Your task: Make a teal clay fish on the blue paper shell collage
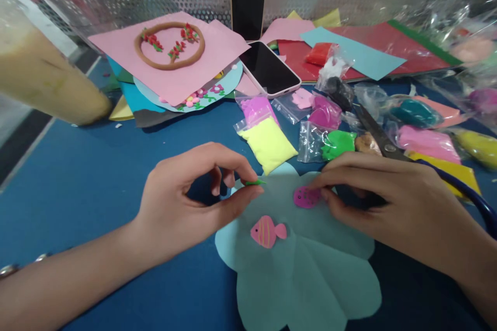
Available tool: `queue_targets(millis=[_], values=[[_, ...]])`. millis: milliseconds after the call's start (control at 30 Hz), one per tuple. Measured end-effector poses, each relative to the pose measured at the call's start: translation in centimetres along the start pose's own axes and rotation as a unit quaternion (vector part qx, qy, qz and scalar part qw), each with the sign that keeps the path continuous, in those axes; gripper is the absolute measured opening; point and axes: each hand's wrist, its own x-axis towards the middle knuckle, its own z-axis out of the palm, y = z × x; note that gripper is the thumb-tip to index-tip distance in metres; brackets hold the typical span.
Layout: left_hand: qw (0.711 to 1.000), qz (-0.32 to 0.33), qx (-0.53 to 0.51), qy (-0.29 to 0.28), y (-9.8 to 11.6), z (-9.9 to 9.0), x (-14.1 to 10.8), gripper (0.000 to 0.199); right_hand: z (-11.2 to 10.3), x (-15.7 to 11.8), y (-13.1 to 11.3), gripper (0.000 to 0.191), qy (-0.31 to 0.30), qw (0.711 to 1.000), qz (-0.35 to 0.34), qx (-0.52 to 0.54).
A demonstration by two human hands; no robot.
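Note:
A scalloped light-blue paper (310, 279) lies on the blue table. On it rests a pink clay fish (265, 231) with yellow stripes, its head to the left. Further up and to the right is a spotted magenta clay piece (306, 197) with a small eye. My left hand (198, 199) pinches a thin green clay piece (255, 182) between thumb and forefinger above the paper's upper left. At the magenta piece's right end is my right hand (373, 196), its thumb and forefinger close together there; whether they grip it is hard to tell.
Behind the paper lie a yellow clay bag (268, 144), a green clay bag (338, 145), scissors (382, 139) and a phone (271, 69). Pink paper with a brown clay ring (170, 66) is at the back left, beside a drink cup (46, 72).

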Motion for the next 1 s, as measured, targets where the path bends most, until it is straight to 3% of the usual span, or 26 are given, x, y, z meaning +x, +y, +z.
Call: queue_targets(millis=[100, 300, 833, 1000], values=[[1.0, 0.002, 0.002, 0.001, -0.04, 0.03, 0.02, 0.011, 0.18, 0.02, 0.09, 0.018, -0.008, 1.0, -0.002, 0.004], [1.0, -0.005, 0.002, 0.002, -0.07, 0.15, 0.09, 0.011, 0.5, -0.05, 0.37, 0.017, 0.032, 0.999, -0.024, -0.002], [1.0, -0.004, 0.008, 0.005, 0.05, 0.06, 0.08, 0.011, 0.43, 0.07, 0.3, 0.018, 0.014, 0.999, -0.036, 0.001], [1.0, -0.012, 0.002, 0.002, 0.02, 0.13, 0.07, 0.01, 0.16, -0.1, -0.12, 0.017, 0.067, 0.997, -0.023, -0.025]])
